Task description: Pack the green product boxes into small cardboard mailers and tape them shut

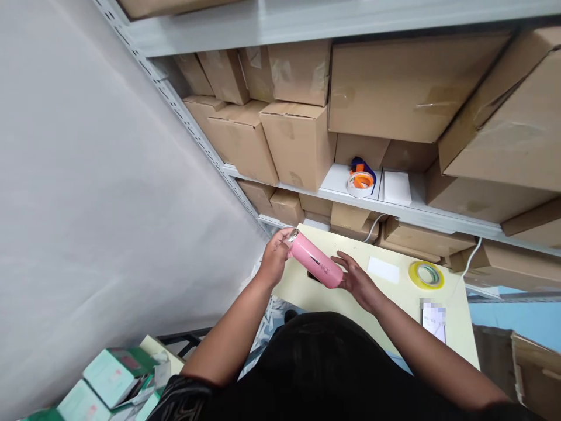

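**Head view: pink bottle held between both hands above the table's far-left corner**

Head camera shows me the pink bottle (316, 266) lying almost level in the air, just over the far-left part of the pale yellow table (394, 307), its silver cap pointing away from the table's middle. My left hand (275, 257) is closed around the cap end. My right hand (357, 280) meets the base with fingers spread and the palm against it, propping rather than clasping.

I judge the step in hand to be a two-handed check or turn of the bottle, with nothing set down yet. Any next move calls for the left hand's hold on the cap to stay firm, since the right only props. Setting it down calls for bare tabletop.

Toward the table's right side lie a white card (383, 269) and a yellow tape roll (426, 275). At its near-right edge is a paper with a blurred patch (433, 323). Beyond the table, a shelf carries cardboard boxes (298, 140) and an orange tape dispenser (361, 178). Left of the table, lower down, sit green-and-white cartons (109, 374).
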`<state>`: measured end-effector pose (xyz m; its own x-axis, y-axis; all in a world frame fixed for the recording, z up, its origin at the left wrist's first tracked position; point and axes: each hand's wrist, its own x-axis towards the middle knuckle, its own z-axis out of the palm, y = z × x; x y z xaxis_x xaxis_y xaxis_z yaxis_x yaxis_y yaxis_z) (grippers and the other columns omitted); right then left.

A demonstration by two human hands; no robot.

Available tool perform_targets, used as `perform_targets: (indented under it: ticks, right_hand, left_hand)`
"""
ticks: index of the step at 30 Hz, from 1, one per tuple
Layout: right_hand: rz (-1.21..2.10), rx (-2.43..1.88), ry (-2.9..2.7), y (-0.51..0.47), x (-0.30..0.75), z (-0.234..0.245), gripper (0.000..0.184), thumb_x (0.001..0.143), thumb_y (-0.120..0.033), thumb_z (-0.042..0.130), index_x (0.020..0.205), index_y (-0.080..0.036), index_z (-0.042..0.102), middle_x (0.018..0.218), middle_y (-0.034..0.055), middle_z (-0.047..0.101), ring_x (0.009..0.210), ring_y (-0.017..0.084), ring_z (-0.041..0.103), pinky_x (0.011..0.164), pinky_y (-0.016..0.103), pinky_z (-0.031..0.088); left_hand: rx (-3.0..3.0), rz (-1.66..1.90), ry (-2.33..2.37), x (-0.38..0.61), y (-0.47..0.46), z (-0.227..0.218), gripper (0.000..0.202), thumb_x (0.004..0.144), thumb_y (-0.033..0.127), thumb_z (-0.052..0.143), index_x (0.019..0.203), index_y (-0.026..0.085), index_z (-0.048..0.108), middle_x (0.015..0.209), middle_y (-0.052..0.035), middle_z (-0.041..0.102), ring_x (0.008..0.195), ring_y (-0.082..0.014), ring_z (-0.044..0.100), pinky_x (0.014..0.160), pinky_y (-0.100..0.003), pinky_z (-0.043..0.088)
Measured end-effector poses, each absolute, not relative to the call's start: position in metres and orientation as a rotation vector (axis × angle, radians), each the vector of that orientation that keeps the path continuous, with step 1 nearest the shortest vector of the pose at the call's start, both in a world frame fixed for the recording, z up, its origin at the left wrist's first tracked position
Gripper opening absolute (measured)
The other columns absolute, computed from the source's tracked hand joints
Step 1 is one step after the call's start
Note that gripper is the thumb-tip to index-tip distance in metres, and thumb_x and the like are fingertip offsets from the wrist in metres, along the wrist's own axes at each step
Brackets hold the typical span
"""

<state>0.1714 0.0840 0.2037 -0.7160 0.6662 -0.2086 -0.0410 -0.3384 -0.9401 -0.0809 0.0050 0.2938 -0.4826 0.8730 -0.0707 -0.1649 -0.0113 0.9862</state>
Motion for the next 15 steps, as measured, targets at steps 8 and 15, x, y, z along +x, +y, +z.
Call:
perform_targets:
  ticks: [8, 15]
  right_hand:
    - [2.044, -0.783, -1.376, 0.027, 0.141, 0.245, 0.067, 0.083, -0.062, 0.068, 0.138, -0.025, 0.054, 0.127, 0.0136, 0.068, 0.101, 0.032, 0.070, 0.082, 0.046, 0.060]
    - [1.558, -0.990, -1.515, -0.022, 0.097, 0.229, 0.066, 0.083, -0.063, 0.068, 0.138, -0.032, 0.045, 0.136, 0.0110, 0.059, 0.120, 0.032, 0.061, 0.089, 0.045, 0.059]
  left_hand:
    - [0.670, 1.614, 1.243, -0.053, -0.012, 0.278, 0.066, 0.090, 0.061, 0.061, 0.144, 0.028, 0.044, 0.139, -0.0106, 0.060, 0.115, -0.0235, 0.062, 0.090, -0.034, 0.054]
    - [0.695, 1.463, 1.159, -0.058, -0.039, 0.267, 0.047, 0.074, 0.034, 0.081, 0.112, 0.018, 0.059, 0.096, -0.0041, 0.067, 0.091, -0.0205, 0.064, 0.082, -0.032, 0.052]
